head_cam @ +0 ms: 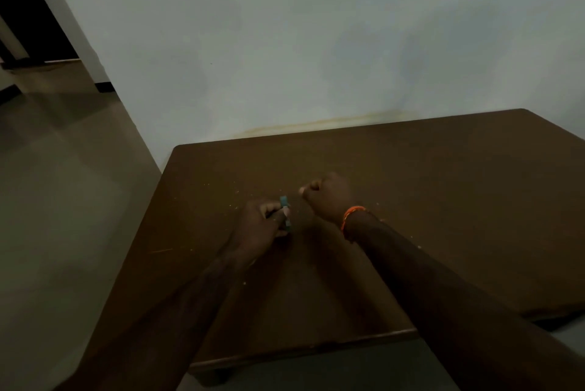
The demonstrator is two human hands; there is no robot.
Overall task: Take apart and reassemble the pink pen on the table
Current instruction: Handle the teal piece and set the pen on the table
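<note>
Pale wall (285, 42) behind dark brown table (443, 200), crumbs scattered on top. Both forearms reach over table. Right hand (329, 197) clenched into fist — contents impossible to tell; orange band (352, 215) on wrist. Left hand (262, 226) grasping small teal-looking pen piece (285, 205), upright, above tabletop; pink not discernible in dim light.

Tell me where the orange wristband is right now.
In the head view, the orange wristband circles the right wrist just behind the right hand, above the middle of the brown table.
</note>
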